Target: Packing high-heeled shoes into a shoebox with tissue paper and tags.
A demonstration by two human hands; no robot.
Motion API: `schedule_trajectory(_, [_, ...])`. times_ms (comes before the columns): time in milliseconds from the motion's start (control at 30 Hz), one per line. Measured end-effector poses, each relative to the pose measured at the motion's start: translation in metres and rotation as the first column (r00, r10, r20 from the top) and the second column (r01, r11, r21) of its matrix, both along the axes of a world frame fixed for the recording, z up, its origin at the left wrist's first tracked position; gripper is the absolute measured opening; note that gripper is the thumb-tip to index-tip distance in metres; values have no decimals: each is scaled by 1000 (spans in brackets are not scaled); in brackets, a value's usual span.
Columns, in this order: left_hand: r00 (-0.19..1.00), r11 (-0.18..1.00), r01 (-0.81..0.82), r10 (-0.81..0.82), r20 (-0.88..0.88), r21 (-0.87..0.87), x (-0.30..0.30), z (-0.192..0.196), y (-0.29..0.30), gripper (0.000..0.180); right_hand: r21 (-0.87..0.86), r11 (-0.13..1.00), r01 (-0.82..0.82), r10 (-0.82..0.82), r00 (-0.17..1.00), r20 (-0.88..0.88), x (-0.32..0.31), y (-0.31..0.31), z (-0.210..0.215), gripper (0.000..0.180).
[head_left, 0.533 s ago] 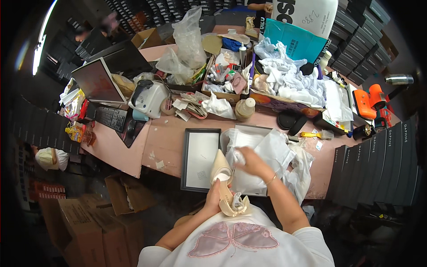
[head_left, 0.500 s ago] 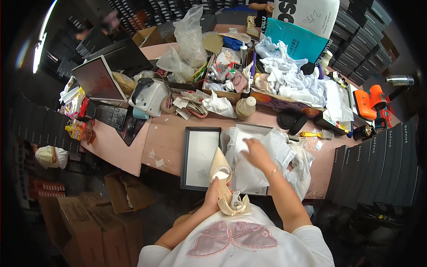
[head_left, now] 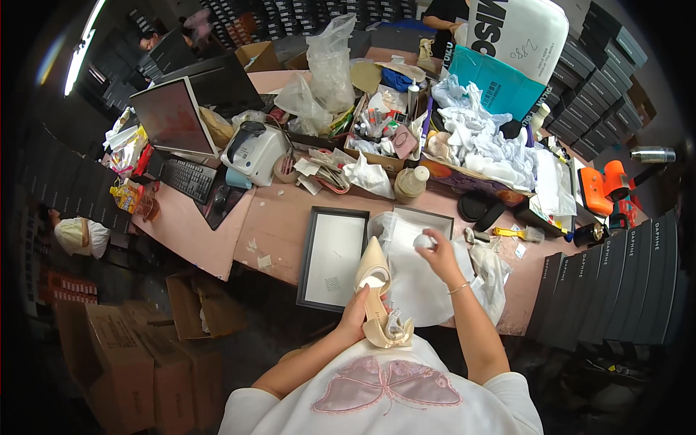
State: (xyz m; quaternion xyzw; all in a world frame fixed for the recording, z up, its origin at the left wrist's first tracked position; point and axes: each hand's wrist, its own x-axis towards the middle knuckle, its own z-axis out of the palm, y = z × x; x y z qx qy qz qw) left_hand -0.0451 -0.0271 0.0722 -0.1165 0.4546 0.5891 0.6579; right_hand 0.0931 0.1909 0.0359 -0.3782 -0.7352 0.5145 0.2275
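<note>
Tissue (head_left: 420, 290) has spread toward the bench's (head_left: 279, 239) front edge, right hand (head_left: 444, 264) pinching a white ball (head_left: 423, 241), left hand (head_left: 353, 313) gripping a shoe (head_left: 376, 308) seemingly needing steadiness.

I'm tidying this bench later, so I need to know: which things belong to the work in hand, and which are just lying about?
Apparently in use:
- cream shoe, in the left hand
- small white thing, in the right hand
- white paper
- dark-rimmed open box part

Apparently lying about:
- yellow-handled brush
- keyboard
- capped bottle
</note>
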Motion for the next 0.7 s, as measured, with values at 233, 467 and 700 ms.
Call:
schedule_trajectory(233, [998, 980, -10, -4, 69, 200, 7, 13, 13, 46, 252, 900, -355, 321, 932, 167, -12, -81, 100, 40])
schedule_trajectory(467, [995, 985, 69, -57, -82, 157, 10, 10, 15, 40, 423, 888, -182, 86, 968, 236, -14, -110, 77, 35])
schedule_trajectory(700, [969, 952, 238, -221, -107, 191, 28, 8, 28, 44, 584, 777, 234, -259, 965, -42, 1, -91, 64, 62])
